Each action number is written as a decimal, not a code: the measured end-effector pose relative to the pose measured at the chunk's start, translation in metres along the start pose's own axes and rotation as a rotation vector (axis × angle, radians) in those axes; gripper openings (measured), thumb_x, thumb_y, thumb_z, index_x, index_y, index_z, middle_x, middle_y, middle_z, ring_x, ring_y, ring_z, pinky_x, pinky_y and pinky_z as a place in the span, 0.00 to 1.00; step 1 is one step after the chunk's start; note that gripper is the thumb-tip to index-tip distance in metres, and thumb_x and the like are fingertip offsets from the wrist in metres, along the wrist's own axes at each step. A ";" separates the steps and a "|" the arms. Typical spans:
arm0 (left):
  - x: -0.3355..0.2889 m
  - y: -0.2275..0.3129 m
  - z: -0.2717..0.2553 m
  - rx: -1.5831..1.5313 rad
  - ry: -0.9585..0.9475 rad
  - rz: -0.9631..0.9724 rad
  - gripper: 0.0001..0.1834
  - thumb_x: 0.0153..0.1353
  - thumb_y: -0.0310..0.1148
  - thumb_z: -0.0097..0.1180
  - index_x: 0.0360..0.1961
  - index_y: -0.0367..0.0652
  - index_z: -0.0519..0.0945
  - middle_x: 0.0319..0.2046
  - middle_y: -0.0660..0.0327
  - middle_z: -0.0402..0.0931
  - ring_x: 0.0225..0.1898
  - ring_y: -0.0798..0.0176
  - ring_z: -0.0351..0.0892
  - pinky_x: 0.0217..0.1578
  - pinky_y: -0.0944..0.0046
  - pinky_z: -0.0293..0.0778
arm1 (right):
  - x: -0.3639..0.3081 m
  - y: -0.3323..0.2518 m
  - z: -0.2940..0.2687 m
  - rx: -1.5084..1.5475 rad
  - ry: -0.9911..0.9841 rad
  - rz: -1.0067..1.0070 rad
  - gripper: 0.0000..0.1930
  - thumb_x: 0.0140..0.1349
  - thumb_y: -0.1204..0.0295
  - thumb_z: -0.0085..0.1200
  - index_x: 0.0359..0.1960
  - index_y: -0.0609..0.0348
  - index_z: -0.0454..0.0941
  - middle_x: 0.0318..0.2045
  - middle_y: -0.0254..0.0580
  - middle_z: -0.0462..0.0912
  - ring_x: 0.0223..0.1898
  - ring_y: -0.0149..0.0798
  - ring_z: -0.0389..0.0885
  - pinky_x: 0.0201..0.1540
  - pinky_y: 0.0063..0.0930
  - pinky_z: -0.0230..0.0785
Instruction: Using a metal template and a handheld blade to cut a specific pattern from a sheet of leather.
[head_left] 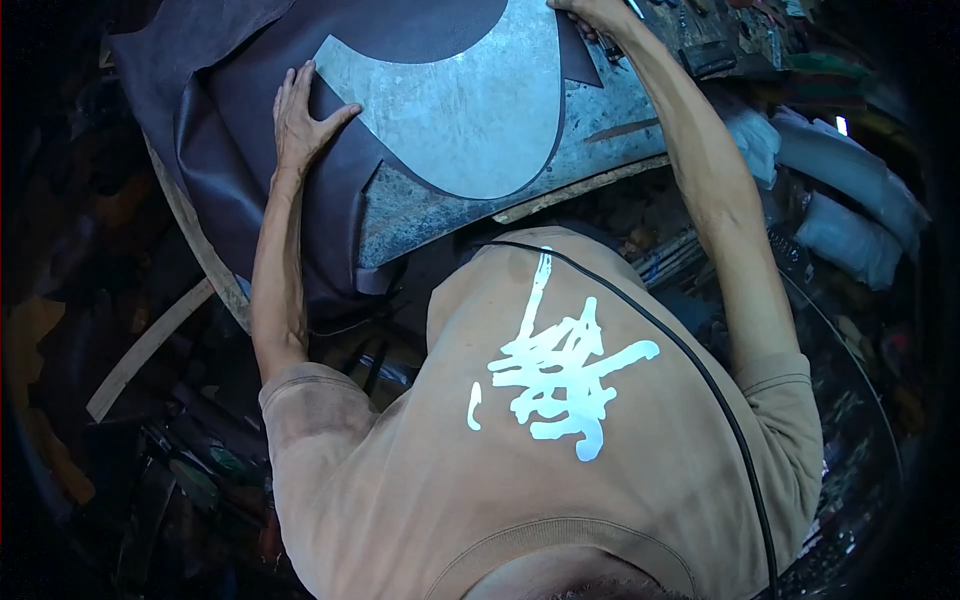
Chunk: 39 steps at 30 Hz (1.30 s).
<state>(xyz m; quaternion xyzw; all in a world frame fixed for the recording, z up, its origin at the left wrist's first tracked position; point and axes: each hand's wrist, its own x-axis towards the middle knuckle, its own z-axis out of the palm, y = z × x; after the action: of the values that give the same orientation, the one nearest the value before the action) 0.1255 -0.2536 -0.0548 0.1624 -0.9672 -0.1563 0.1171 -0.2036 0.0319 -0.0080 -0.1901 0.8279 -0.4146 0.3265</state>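
Observation:
A pale grey, worn, curved flat template lies on dark brown leather, whose cut edge follows its rounded near end. My left hand is open, its fingers and thumb spread. It rests flat on the leather, with fingertips and thumb at the template's left edge. At the top edge of the view, my right hand is by the template's upper right corner. Its fingers are curled, and something dark shows beneath them. What it grips is too unclear to name, and part of the hand is out of view.
The leather hangs in folds over the left side of the worn work table. A pointed leather piece lies right of the template. Clear plastic-wrapped bundles sit to the right. A black cable runs across my shirt.

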 end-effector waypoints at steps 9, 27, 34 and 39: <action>0.004 -0.006 0.011 -0.023 0.000 0.037 0.52 0.46 0.56 0.69 0.67 0.39 0.63 0.66 0.51 0.63 0.70 0.45 0.53 0.68 0.47 0.48 | 0.006 0.025 -0.004 -0.006 0.078 -0.003 0.29 0.54 0.67 0.65 0.58 0.56 0.73 0.18 0.36 0.74 0.13 0.28 0.67 0.12 0.25 0.59; 0.001 0.003 -0.003 0.017 -0.043 -0.001 0.43 0.46 0.57 0.67 0.60 0.45 0.72 0.67 0.52 0.61 0.71 0.45 0.52 0.67 0.43 0.48 | -0.002 0.004 -0.004 -0.014 -0.004 0.053 0.25 0.57 0.72 0.58 0.59 0.53 0.72 0.15 0.30 0.67 0.12 0.27 0.64 0.12 0.27 0.56; 0.000 0.005 -0.005 -0.018 -0.047 -0.008 0.41 0.47 0.58 0.66 0.60 0.49 0.74 0.67 0.53 0.60 0.71 0.44 0.50 0.68 0.43 0.47 | -0.007 0.000 -0.002 -0.054 0.002 0.047 0.24 0.58 0.71 0.58 0.59 0.53 0.73 0.15 0.29 0.67 0.11 0.26 0.64 0.12 0.24 0.55; 0.001 0.005 -0.004 -0.012 -0.054 -0.021 0.41 0.47 0.58 0.66 0.59 0.47 0.74 0.67 0.53 0.60 0.71 0.45 0.50 0.68 0.44 0.46 | -0.007 -0.001 -0.003 -0.027 -0.018 0.073 0.25 0.58 0.70 0.59 0.59 0.53 0.72 0.16 0.30 0.68 0.11 0.26 0.64 0.12 0.25 0.56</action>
<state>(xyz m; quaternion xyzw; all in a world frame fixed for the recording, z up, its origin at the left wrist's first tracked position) 0.1245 -0.2507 -0.0494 0.1675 -0.9674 -0.1675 0.0901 -0.2006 0.0367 -0.0030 -0.1677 0.8368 -0.3896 0.3461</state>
